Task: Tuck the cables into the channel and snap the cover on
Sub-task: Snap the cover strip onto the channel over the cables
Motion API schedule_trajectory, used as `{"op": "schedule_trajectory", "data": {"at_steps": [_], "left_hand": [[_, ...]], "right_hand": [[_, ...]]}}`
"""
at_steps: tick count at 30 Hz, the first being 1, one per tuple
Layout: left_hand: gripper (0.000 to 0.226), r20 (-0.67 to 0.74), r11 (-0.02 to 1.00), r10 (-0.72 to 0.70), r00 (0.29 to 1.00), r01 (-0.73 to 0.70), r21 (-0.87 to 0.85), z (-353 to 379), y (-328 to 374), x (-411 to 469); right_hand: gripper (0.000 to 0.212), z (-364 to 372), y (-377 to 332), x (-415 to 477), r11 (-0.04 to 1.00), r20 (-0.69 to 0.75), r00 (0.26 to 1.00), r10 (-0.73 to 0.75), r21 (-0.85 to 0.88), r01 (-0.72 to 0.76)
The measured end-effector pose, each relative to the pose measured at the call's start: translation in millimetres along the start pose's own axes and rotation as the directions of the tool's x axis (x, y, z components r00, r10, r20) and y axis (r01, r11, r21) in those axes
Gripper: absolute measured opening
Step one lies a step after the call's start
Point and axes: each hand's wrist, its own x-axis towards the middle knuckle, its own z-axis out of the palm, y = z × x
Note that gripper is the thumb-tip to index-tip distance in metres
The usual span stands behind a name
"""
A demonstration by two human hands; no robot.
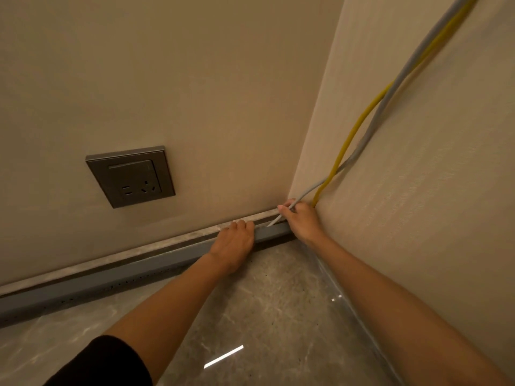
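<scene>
My feed is dim and warm — everything tinted amber-brown. Below my left hand (234, 245) the glossy floor (264, 302) throws back a sharp white streak, with smaller glints under my right hand (302, 220). Soft shadow pools along the wall base. Edges bow outward — wide-angle stretch; focus is slightly soft throughout.

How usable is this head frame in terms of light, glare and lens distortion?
Head view: dim, warm light, yet the grey cable and yellow cable stay distinct; wide-angle bending curves the channel and splays the walls; bright glare streaks on the glossy floor; soft shadow under the wall socket; left hand and right hand reasonably sharp.
</scene>
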Motion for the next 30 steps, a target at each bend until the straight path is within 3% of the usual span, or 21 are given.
{"op": "schedule_trajectory", "data": {"at_steps": [6, 11, 16, 18, 20, 23, 27, 30], "left_hand": [[0.035, -0.023, 0.998, -0.046, 0.999, 0.045, -0.040, -18.9, -14.3, -7.3], [0.036, -0.024, 1.000, -0.017, 1.000, 0.018, 0.008, -35.9, -25.6, -13.1], [0.036, -0.023, 0.999, -0.026, 0.999, 0.026, 0.021, -39.7, -26.1, -22.4], [0.036, -0.021, 0.998, -0.037, 0.999, 0.038, 0.040, -38.8, -25.0, -25.3], [0.037, -0.025, 0.997, -0.053, 0.998, 0.055, 0.057, -39.0, -25.3, -26.1], [0.038, -0.029, 0.995, -0.065, 0.997, 0.067, 0.071, -41.6, -28.1, -25.8], [0.040, -0.026, 0.997, -0.043, 0.999, 0.044, 0.070, -41.3, -28.4, -26.4], [0.045, -0.049, 0.999, -0.022, 0.999, 0.025, 0.045, -42.0, -26.4, -24.9]], "right_hand": [[0.031, -1.3, -11.6, -5.4, 0.989, -0.215, 0.972, 0.092, 0.134, -0.064], [0.020, -3.2, -25.9, 1.1, 0.952, -0.196, 0.965, 0.174, 0.285, -0.114], [0.007, -4.0, -24.7, 2.0, 0.938, -0.194, 0.956, 0.219, 0.313, -0.151], [0.009, -4.7, -21.9, 3.7, 0.914, -0.127, 0.959, 0.254, 0.355, -0.195], [0.027, -7.4, -23.5, 5.4, 0.902, -0.052, 0.958, 0.281, 0.356, -0.246], [0.025, -13.8, -26.7, 3.9, 0.852, 0.044, 0.951, 0.305, 0.434, -0.293], [0.028, -29.6, -25.4, -4.7, 0.823, 0.388, 0.855, 0.343, 0.315, -0.473], [0.023, -30.5, -19.2, -1.2, 0.772, 0.400, 0.857, 0.324, 0.412, -0.484]]}}
